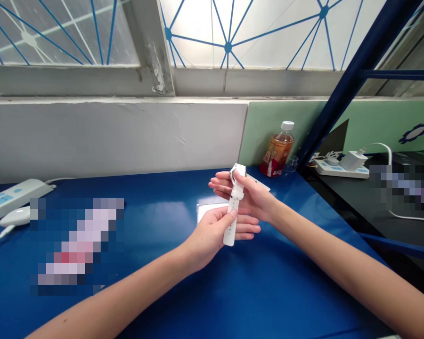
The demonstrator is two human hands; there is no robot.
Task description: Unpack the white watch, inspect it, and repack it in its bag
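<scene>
A white wristwatch point(238, 191) with a holed strap is held up between my two hands over the blue table. My left hand point(210, 228) pinches the lower, holed part of the strap under its thumb, the other fingers stretched out behind it. My right hand point(256, 195) grips the upper end, its thumb pressed on the watch by the case and its fingers behind. The watch face is mostly hidden from me. Behind my hands a flat white item point(202, 213) lies on the table, largely covered, so I cannot tell its kind.
A bottle point(277, 151) of amber drink with a white cap stands at the back right, by a blue metal post point(334, 110). On the left lie a power strip point(17, 197), a white cable and a blurred-out object point(81, 240). Another power strip point(339, 168) with plugs sits beyond the post.
</scene>
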